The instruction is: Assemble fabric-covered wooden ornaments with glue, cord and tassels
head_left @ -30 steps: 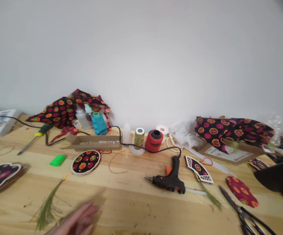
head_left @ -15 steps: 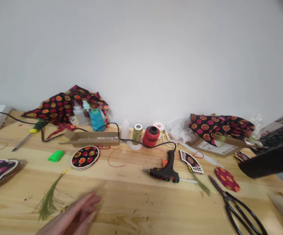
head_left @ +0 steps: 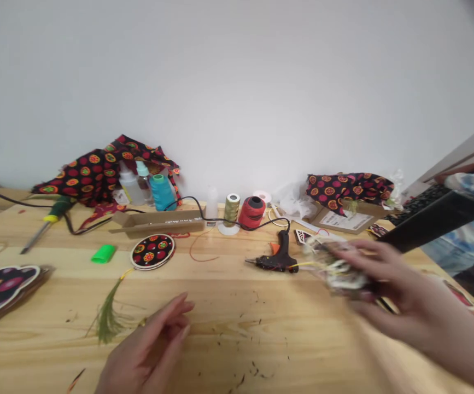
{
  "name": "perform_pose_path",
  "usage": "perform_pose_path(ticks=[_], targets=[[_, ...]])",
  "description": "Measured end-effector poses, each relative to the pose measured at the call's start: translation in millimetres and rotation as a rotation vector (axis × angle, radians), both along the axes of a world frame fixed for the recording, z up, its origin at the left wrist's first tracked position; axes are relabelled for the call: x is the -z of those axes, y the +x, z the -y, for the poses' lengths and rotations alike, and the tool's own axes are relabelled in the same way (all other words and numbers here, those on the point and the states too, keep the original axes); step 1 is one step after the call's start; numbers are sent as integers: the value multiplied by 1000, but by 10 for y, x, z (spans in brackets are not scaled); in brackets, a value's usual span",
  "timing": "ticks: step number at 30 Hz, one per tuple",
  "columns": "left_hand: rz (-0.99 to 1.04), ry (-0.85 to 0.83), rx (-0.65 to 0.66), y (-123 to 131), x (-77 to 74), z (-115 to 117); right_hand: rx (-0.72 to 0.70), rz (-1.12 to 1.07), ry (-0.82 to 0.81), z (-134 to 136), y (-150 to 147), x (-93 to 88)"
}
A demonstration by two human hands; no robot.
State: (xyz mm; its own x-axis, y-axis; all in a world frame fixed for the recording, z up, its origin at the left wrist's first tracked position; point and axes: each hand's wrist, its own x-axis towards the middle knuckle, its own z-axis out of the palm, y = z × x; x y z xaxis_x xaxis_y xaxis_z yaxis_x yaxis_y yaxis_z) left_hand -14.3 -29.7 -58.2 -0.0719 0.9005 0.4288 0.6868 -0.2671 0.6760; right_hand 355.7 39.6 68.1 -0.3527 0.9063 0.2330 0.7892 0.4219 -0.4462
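Observation:
My right hand point(head_left: 404, 295) is closed around a blurred bundle of pale and dark pieces point(head_left: 341, 273), with a thin yellow cord trailing to the left. Motion blur hides its exact kind. It hovers over the right side of the table, just right of a black glue gun point(head_left: 275, 260). My left hand point(head_left: 148, 345) rests low near the front, fingers loosely bent and thumb apart, with nothing visible in it. Close to it lies the olive tassel point(head_left: 111, 317) of a round ornament point(head_left: 153, 251) covered in dark patterned fabric.
Behind stand a red thread spool point(head_left: 252, 213), an olive spool point(head_left: 232, 210), a teal thread cone point(head_left: 163, 192) and an open cardboard box point(head_left: 167, 220). A screwdriver point(head_left: 42, 232) and green object point(head_left: 103, 253) lie left. A person point(head_left: 462, 230) is at the right edge.
My right hand has come into view from the right with the bundle, covering the fan-shaped piece and scissors. My left hand has shifted slightly right in view. The camera view has also shifted.

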Motion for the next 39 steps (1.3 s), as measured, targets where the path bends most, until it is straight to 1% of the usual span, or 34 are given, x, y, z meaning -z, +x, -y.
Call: perform_pose_path(ticks=[2, 3, 5, 7, 9, 11, 13, 15, 17, 19, 21, 25, 28, 30, 34, 36, 39], targets=[[-21, 25, 3, 51, -29, 11, -161, -86, -237, -22, -623, 160], [-30, 33, 2, 70, -34, 20, -222, -126, -310, -17, -899, 257], [-59, 33, -8, 92, -31, 39, -271, -162, -342, 5, -1313, 437], [-101, 32, -27, 94, -22, 59, -295, -150, -324, 22, -1518, 555], [-148, 34, -45, 83, -19, 75, -294, -111, -322, 27, -1547, 607], [-188, 32, -61, 67, -27, 83, -267, -91, -327, 34, -1461, 628], [-225, 22, -80, 54, -47, 77, -206, -122, -286, 61, -1315, 657], [-263, 24, -92, 47, -69, 52, -105, -183, -194, 111, -1154, 709], [-307, 27, -98, 44, -90, 5, -20, -219, -150, 172, -1013, 780], [-338, 26, -91, 38, -110, -64, 6, -228, -162, 230, -918, 851], [-349, 19, -72, 30, -131, -145, -6, -236, -176, 272, -885, 907], [-373, 8, 8, 29, -176, -287, -25, -260, -196, 272, -998, 929], [-392, -15, 74, 67, -201, -331, -36, -232, -215, 185, -1179, 876], [-399, -37, 98, 96, -208, -336, -32, -170, -244, 106, -1305, 834], [-399, -78, 95, 109, -223, -362, 18, -25, -324, -20, -1483, 791], [-397, -108, 87, 101, -237, -406, 30, -7, -334, -51, -1523, 792], [-394, -161, 81, 102, -259, -495, 44, -40, -327, -56, -1521, 801]])
